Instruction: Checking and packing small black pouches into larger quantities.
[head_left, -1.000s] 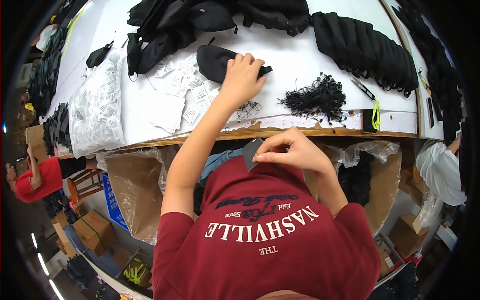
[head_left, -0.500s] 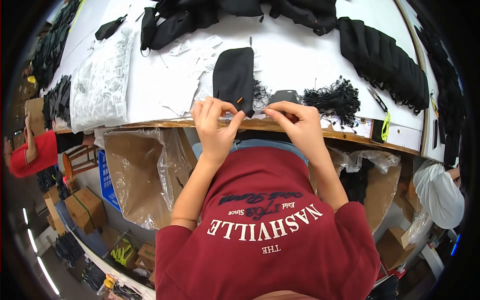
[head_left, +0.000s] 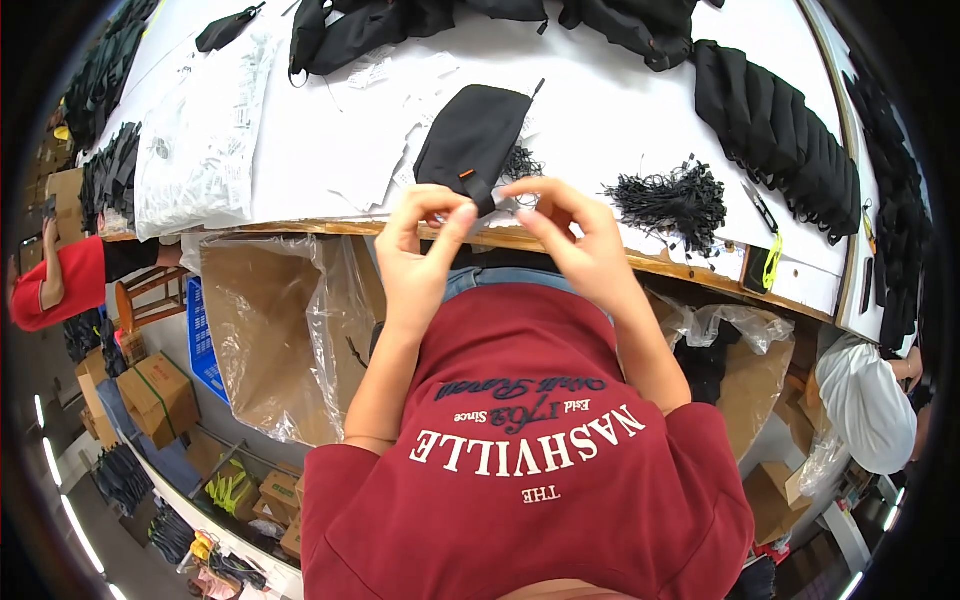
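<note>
A black fabric pouch (head_left: 472,135) with a small orange tab lies tilted at the table's front edge. My left hand (head_left: 422,245) pinches the black strap end (head_left: 481,194) at the pouch's near corner. Beside it, my right hand (head_left: 578,238) has thumb and fingers drawn together near the strap; what they hold, if anything, is too small to make out. A little heap of thin black cords (head_left: 521,162) sits partly behind the pouch, just beyond my fingers.
White paper labels (head_left: 375,165) lie left of the pouch, with a clear bag of labels (head_left: 200,150) farther left. To the right are a pile of black cord pulls (head_left: 672,205), a cutter (head_left: 762,208) and a row of black pouches (head_left: 775,135). Plastic-lined cartons (head_left: 285,340) stand below the wooden edge.
The pouch has turned, its far end now leaning right. My hands have come closer to its near corner. The dark flat piece by my right hand no longer shows where it lay.
</note>
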